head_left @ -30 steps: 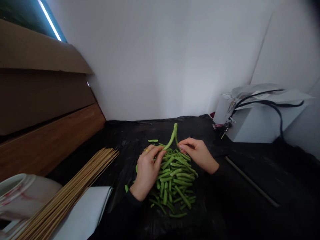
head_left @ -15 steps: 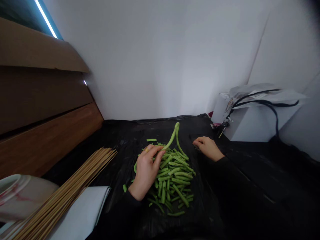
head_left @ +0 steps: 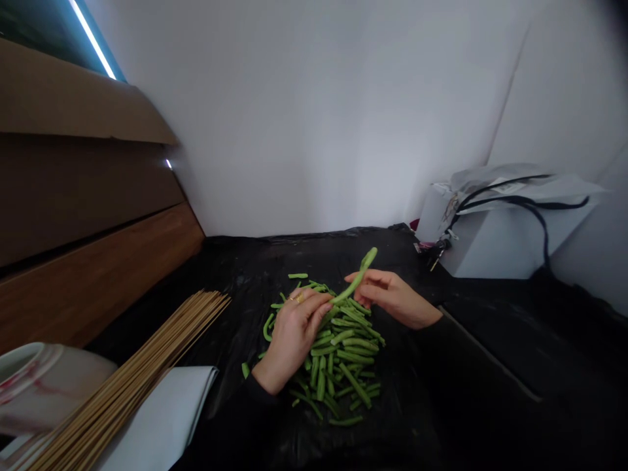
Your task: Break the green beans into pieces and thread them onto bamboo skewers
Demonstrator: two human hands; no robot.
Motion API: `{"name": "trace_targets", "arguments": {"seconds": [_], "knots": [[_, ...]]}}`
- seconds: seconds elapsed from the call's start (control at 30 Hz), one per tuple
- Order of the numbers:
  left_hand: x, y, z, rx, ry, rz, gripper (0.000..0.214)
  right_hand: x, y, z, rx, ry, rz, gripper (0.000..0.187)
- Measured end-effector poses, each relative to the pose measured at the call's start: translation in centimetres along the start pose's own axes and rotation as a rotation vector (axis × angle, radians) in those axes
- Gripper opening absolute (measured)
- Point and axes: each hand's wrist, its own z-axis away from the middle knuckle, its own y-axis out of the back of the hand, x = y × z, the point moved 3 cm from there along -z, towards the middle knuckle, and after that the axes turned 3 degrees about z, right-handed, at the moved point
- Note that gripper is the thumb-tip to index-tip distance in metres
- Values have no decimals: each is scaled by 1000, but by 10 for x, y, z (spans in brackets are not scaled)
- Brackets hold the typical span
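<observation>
We hold one long bean [head_left: 357, 279] tilted up, left hand [head_left: 293, 332] and right hand [head_left: 394, 299] each with grip clamped on it, above cut beans [head_left: 343, 356] on the counter [head_left: 466, 399].

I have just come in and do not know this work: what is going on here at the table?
A person holds one long green bean with both bare hands: the left hand pinches its lower part, the right hand grips it higher up. Below them lies a pile of short bean pieces on a black sheet. A bundle of wooden skewers lies at the left.
</observation>
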Motion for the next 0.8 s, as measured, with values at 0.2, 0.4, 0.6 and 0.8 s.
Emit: {"name": "trace_targets", "arguments": {"seconds": [0.2,0.4,0.6,0.8], "knots": [[2,0,1,-32,-11,0,19,-4,-12,3,33,-3,-147,25],[11,8,4,155,-79,-236,28,-7,-21,2,103,0,-59,25],[11,5,7,178,-112,-261,16,-11,-38,3,150,17,2,21],[10,4,7,163,-111,-222,5,-12,-49,6,187,23,3,20]]}}
